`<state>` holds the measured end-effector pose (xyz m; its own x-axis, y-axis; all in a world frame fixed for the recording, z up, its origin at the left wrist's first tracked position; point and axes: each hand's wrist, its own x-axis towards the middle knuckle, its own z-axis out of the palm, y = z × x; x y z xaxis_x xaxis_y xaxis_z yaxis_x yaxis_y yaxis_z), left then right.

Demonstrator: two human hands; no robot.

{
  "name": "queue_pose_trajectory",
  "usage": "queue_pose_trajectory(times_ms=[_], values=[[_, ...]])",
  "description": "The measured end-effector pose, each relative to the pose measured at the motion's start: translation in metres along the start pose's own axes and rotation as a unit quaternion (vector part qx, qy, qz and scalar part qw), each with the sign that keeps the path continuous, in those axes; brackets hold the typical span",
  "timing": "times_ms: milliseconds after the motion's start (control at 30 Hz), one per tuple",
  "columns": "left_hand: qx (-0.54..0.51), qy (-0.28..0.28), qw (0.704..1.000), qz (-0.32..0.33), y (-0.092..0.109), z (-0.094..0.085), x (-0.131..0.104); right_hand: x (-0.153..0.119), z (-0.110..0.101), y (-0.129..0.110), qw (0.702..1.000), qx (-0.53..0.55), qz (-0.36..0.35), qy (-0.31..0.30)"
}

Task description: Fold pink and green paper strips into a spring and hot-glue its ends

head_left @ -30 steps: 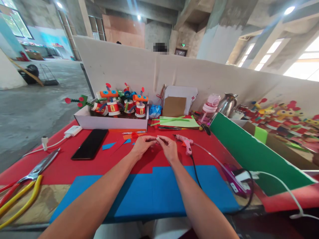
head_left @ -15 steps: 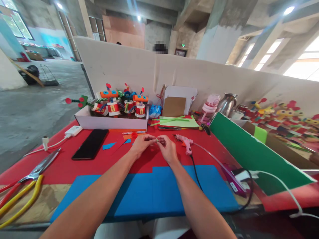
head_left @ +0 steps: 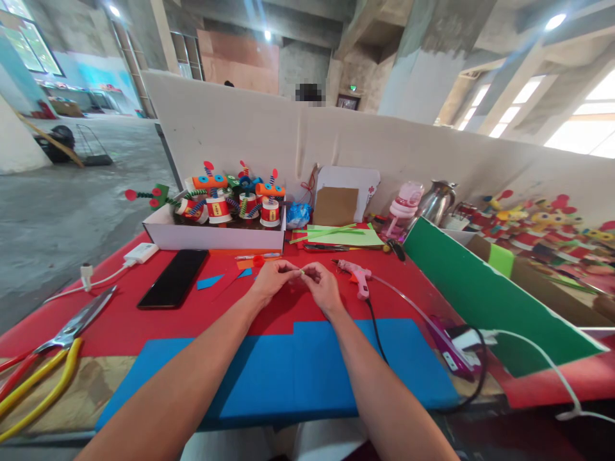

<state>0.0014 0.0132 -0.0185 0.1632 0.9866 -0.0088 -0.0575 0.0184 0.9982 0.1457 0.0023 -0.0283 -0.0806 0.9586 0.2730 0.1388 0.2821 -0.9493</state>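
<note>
My left hand (head_left: 273, 280) and my right hand (head_left: 323, 285) meet above the red table covering (head_left: 182, 326), fingertips pinched together. Between them is a tiny pale green piece (head_left: 302, 272), mostly hidden by the fingers. Just right of my right hand lies a pink glue gun (head_left: 358, 275) on the red surface. Blue and red paper scraps (head_left: 210, 282) lie left of my left hand, and an orange scrap (head_left: 246, 264) sits behind it. Blue sheets (head_left: 269, 371) are spread under my forearms.
A white box (head_left: 216, 238) of cup figures stands at the back left. Further left are a black phone (head_left: 173, 279) and large scissors (head_left: 72, 330). Green paper (head_left: 343, 235) lies at the back. To the right are a purple power strip (head_left: 451, 352) and a green-sided box (head_left: 500, 301).
</note>
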Motion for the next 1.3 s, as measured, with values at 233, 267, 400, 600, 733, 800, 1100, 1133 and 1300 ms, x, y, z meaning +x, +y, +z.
queue_pose_trajectory(times_ms=[233, 267, 400, 600, 733, 800, 1100, 1133, 1300], values=[[-0.059, -0.011, 0.997, -0.039, -0.005, -0.002, 0.002, 0.001, 0.0, 0.006, 1.0, 0.008, 0.005, -0.018], [-0.064, -0.008, 0.997, -0.043, -0.005, -0.002, 0.002, 0.001, 0.0, 0.007, 1.0, 0.013, 0.009, -0.017], [-0.107, -0.006, 0.993, -0.056, -0.006, 0.0, 0.002, 0.002, 0.0, 0.01, 0.998, 0.057, 0.029, -0.006], [-0.039, -0.02, 0.999, 0.025, -0.004, 0.002, 0.002, 0.004, -0.002, 0.013, 0.992, 0.106, 0.069, 0.019], [0.141, 0.002, 0.978, 0.156, -0.001, 0.003, 0.001, 0.005, -0.004, 0.015, 0.988, 0.126, 0.089, 0.023], [0.193, -0.004, 0.964, 0.184, 0.0, 0.003, -0.001, 0.004, -0.003, 0.014, 0.988, 0.126, 0.084, 0.01], [0.207, 0.014, 0.959, 0.195, 0.005, 0.004, -0.003, -0.001, -0.005, 0.001, 0.967, 0.203, 0.151, -0.045], [0.199, 0.018, 0.961, 0.192, 0.005, 0.003, -0.003, -0.001, -0.006, 0.001, 0.963, 0.214, 0.156, -0.048], [0.096, 0.024, 0.988, 0.118, 0.006, 0.001, 0.0, 0.002, -0.008, 0.004, 0.979, 0.162, 0.125, 0.001]])
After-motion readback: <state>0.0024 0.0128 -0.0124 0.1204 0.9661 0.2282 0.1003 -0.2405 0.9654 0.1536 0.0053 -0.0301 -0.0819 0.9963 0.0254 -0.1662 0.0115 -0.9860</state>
